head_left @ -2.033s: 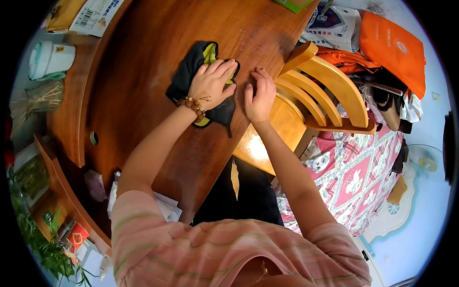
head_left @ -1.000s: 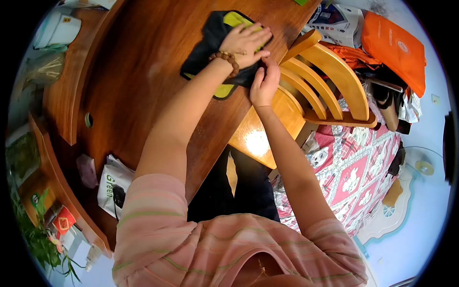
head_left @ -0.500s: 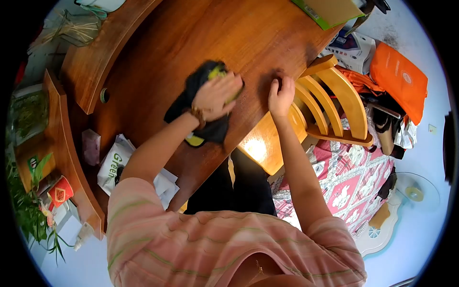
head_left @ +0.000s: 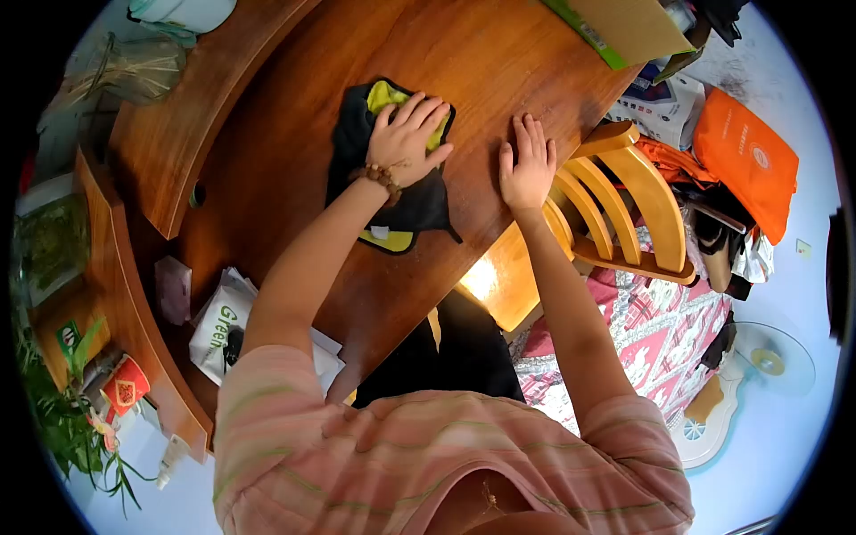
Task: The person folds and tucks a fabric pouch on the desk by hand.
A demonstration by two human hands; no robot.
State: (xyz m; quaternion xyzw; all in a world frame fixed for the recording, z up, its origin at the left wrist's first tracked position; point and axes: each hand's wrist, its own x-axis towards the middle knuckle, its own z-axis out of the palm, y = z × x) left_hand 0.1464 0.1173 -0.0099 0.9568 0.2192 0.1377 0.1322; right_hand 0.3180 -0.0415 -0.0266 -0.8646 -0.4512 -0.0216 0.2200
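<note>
A black cloth with yellow-green parts (head_left: pixel 422 203) lies spread and creased on the brown wooden table (head_left: pixel 303 116). My left hand (head_left: pixel 403 143) rests palm down on top of it, fingers stretched and slightly apart, with a beaded bracelet at the wrist. Part of the cloth is hidden under that hand. To the right, beside the table's edge, my right hand (head_left: pixel 528 169) lies flat on the wood, its thumb apart from the fingers and nothing in it.
A wooden chair (head_left: pixel 646 192) stands against the table's right side. At the top right sits a cardboard box (head_left: pixel 637 36). A white bag marked "Green" (head_left: pixel 218 330) and papers lie at the lower left, near a curved raised shelf (head_left: pixel 183 116). An orange bag (head_left: pixel 749 160) is at the right.
Over the last two seconds my left hand and the cloth went towards the chair, then back left. Since half a second ago the cloth is more spread out and my right hand's fingers are straighter.
</note>
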